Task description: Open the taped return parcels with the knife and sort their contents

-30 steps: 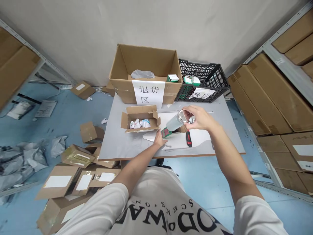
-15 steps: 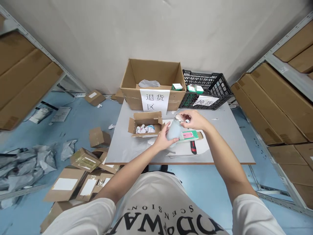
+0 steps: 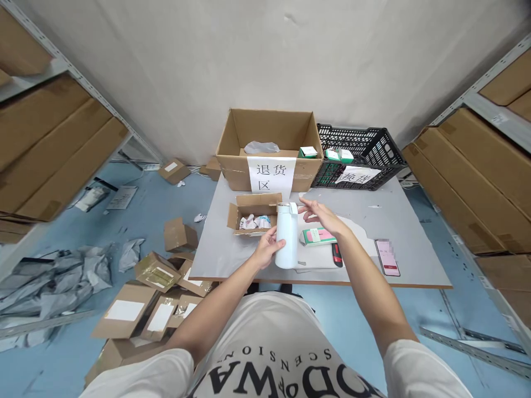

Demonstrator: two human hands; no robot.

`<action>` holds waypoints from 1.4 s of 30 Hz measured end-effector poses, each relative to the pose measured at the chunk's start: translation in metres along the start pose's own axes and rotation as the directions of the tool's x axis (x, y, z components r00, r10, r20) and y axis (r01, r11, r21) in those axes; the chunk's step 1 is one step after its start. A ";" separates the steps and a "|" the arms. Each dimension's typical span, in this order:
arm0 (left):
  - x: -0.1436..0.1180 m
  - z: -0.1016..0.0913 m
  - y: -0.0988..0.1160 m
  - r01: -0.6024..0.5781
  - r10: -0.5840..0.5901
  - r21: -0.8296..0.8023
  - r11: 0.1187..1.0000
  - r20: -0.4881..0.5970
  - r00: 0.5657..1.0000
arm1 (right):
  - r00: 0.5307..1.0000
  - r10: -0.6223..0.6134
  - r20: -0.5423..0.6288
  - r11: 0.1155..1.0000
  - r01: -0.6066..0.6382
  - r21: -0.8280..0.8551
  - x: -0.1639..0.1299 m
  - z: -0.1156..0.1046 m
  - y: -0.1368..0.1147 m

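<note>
At the centre of the frame the left hand [image 3: 267, 247] grips a white insulated bottle [image 3: 286, 236], upright. The right hand [image 3: 321, 216], fingers loosely spread and holding nothing, touches its lid, above a green-edged box [image 3: 318, 236].

The grey table [image 3: 398, 218] is bare along its right side apart from a phone [image 3: 387, 257] near the front edge, and its front left corner is bare too, so a hand could pass freely in both places. Across the back, a large open carton [image 3: 269, 145] and a black crate [image 3: 360, 157] stand side by side and wall off that edge. The middle is crowded: a small open box [image 3: 253, 211], a white bottle [image 3: 286, 237] standing upright, a green packet [image 3: 318, 236] and a cutter [image 3: 336, 255] lie close together.
</note>
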State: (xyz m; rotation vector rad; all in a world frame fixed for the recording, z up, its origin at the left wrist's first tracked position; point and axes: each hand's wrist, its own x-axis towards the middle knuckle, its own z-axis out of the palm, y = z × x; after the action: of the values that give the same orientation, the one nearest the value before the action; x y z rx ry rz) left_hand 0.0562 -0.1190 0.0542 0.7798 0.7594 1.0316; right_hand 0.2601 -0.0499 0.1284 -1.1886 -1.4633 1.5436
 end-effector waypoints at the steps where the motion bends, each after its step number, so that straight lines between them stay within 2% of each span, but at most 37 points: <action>1: -0.002 -0.001 0.002 0.034 -0.033 -0.046 0.998 0.017 0.999 | 1.000 0.008 -0.030 0.995 -0.005 0.104 -0.005 0.007 0.009; 4: -0.008 -0.004 0.006 0.175 -0.153 -0.159 0.972 0.141 0.978 | 0.999 0.047 0.001 0.928 -0.044 0.369 -0.021 0.037 0.035; 7: -0.013 -0.006 0.004 0.344 -0.272 -0.232 0.910 0.292 0.917 | 0.992 0.115 0.060 0.824 -0.129 0.552 -0.031 0.064 0.051; 10: -0.017 -0.007 -0.001 0.452 -0.338 -0.260 0.853 0.385 0.859 | 0.984 0.175 0.017 0.762 -0.147 0.631 -0.034 0.076 0.056; 13: -0.020 -0.007 -0.006 0.476 -0.353 -0.278 0.834 0.395 0.848 | 0.976 0.211 -0.050 0.758 -0.132 0.638 -0.034 0.078 0.058; 18: -0.020 -0.006 -0.011 0.478 -0.371 -0.290 0.829 0.354 0.858 | 0.968 0.243 -0.064 0.741 -0.143 0.656 -0.033 0.077 0.061; 20: -0.018 -0.007 -0.012 0.454 -0.372 -0.279 0.846 0.301 0.878 | 0.971 0.225 -0.078 0.754 -0.123 0.645 -0.032 0.076 0.061; 24: -0.016 -0.012 -0.006 0.334 -0.312 -0.194 0.922 0.137 0.940 | 0.972 0.129 -0.196 0.814 0.009 0.581 -0.028 0.068 0.054; 28: -0.021 -0.011 0.006 0.204 -0.203 -0.062 0.977 0.014 0.979 | 0.953 0.139 -0.271 0.879 0.007 0.477 -0.027 0.064 0.046; 32: -0.024 -0.005 0.010 0.175 -0.174 0.036 0.984 -0.044 0.984 | 0.941 0.152 -0.302 0.911 -0.015 0.413 -0.027 0.065 0.045; 36: -0.022 -0.003 0.008 0.197 -0.195 0.054 0.979 -0.051 0.980 | 0.936 0.203 -0.288 0.894 -0.057 0.444 -0.024 0.066 0.049; 42: -0.018 0.001 0.005 0.133 -0.119 0.149 0.980 -0.098 0.988 | 0.927 0.189 -0.323 0.912 -0.044 0.407 -0.022 0.070 0.047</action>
State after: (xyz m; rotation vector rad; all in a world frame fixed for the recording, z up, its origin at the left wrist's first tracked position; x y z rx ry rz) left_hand 0.0489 -0.1346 0.0617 0.8117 0.9624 0.9052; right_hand 0.2073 -0.1015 0.0816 -1.2453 -0.8079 1.5125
